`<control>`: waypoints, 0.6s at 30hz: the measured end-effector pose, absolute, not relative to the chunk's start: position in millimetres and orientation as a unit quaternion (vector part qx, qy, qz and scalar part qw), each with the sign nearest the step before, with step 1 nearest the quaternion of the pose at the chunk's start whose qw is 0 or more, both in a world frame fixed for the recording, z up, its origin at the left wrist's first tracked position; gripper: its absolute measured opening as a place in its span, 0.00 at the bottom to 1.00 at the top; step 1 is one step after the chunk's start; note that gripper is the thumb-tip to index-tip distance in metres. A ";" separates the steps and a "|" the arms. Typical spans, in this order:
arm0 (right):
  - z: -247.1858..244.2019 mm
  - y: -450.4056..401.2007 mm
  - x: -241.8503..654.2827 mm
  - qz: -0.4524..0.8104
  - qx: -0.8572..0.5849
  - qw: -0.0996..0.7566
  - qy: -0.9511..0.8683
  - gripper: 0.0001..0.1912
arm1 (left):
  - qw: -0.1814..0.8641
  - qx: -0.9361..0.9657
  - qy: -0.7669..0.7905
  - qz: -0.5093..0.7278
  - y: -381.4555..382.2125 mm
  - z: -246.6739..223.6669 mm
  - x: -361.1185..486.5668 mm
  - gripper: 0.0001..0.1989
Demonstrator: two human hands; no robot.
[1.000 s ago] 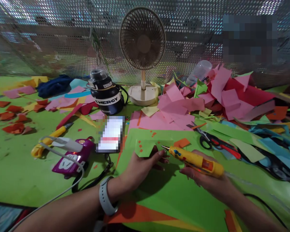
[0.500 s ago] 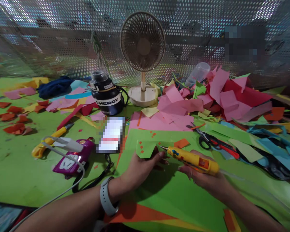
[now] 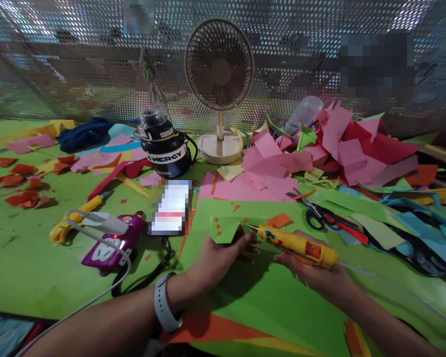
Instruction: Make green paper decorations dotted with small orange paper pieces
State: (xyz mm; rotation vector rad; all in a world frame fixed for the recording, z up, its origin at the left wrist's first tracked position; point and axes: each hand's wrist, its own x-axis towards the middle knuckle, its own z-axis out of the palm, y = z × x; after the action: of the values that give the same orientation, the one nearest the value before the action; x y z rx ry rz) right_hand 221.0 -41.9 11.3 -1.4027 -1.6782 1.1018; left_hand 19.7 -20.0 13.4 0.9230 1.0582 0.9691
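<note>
My left hand, with a pale watch on its wrist, holds a small folded green paper between thumb and fingers. Several tiny orange squares lie on or beside that paper. In my right hand is a yellow glue gun, its metal tip pointing left, close to the left fingertips and apart from the paper. Under both hands spreads a large green sheet. An orange scrap lies just behind the glue gun.
Scissors lie right of the glue gun. A phone, a purple device with a cable and a yellow cutter are at the left. Behind stand a black bottle and a fan, beside heaped pink paper.
</note>
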 end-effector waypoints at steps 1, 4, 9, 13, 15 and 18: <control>11.8 -42.0 220.8 0.429 -0.538 0.342 -0.639 0.16 | 0.656 0.408 0.468 0.429 -20.0 13.2 19.8 0.10; 14.0 -42.3 219.9 0.450 -0.539 0.349 -0.620 0.16 | 0.656 0.405 0.468 0.433 -19.6 12.9 20.1 0.10; 12.4 -42.6 220.2 0.448 -0.540 0.345 -0.623 0.15 | 0.659 0.400 0.469 0.430 -19.2 12.9 20.2 0.10; 11.2 -42.7 221.3 0.440 -0.543 0.341 -0.629 0.15 | 0.660 0.399 0.468 0.432 -20.2 11.9 19.8 0.10; 13.3 -42.7 220.8 0.436 -0.550 0.338 -0.627 0.16 | 0.658 0.401 0.471 0.429 -20.6 11.8 19.7 0.10; 17.4 -42.7 219.5 0.431 -0.560 0.324 -0.630 0.18 | 0.655 0.405 0.473 0.429 -20.8 12.5 19.7 0.11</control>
State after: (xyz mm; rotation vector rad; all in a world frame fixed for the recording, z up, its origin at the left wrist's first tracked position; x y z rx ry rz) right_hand 219.5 -42.7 17.4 -1.4683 -1.6516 1.1309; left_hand 19.7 -20.8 12.5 0.9187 1.0716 0.9718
